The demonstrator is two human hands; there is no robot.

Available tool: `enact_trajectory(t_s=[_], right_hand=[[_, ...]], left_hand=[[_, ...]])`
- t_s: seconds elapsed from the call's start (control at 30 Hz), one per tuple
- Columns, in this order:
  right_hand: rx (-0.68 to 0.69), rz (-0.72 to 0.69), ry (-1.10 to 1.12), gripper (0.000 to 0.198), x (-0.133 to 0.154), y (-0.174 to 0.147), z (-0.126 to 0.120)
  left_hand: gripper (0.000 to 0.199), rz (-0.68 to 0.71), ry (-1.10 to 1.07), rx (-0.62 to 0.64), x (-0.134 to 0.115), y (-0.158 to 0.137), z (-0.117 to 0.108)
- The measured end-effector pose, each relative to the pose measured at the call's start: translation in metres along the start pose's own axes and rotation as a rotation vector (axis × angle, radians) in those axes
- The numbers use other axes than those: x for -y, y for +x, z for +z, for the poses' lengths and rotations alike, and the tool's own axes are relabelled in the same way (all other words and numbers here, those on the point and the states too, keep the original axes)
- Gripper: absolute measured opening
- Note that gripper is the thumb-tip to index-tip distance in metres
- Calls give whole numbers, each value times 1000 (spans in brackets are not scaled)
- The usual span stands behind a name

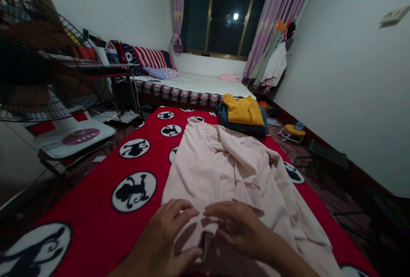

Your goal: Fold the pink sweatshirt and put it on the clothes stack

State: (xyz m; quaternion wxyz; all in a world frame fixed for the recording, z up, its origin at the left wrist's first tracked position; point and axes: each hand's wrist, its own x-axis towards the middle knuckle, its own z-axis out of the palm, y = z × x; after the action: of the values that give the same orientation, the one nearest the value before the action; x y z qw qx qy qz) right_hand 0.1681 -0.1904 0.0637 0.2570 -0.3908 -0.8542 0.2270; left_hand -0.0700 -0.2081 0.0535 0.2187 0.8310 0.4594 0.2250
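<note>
Both hands, left hand (pixel 166 236) and right hand (pixel 235 225), lie flat with fingers open on the near edge of the pink cloth (pixel 224 166), so press softly and smooth it far along the red blanket (pixel 96 183).

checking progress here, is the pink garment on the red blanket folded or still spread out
Mostly spread out, not neatly folded: the pink garment lies long across the red blanket, rumpled, with both hands, left hand and right hand, flat on its near edge.

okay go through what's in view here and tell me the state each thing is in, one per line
Pink garment: spread out, wrinkled.
Left hand: flat on the garment.
Right hand: flat on the garment.
Yellow top: folded, on a pile.
Curtains: drawn open.
Fan: blades not blurred.
</note>
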Motion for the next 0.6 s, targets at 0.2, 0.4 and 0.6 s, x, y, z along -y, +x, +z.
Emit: enact_trajectory(t_s=[0.2,0.4,0.6], right_hand=[[-540,267,-310,60,-80,17,-42],[-423,579,-430,74,-133,42,-49],[-337,658,-156,22,-134,96,-95]], left_hand=[[78,-74,11,243,-26,26,14],[64,-69,127,261,-27,38,34],[15,-66,-20,106,-14,40,44]])
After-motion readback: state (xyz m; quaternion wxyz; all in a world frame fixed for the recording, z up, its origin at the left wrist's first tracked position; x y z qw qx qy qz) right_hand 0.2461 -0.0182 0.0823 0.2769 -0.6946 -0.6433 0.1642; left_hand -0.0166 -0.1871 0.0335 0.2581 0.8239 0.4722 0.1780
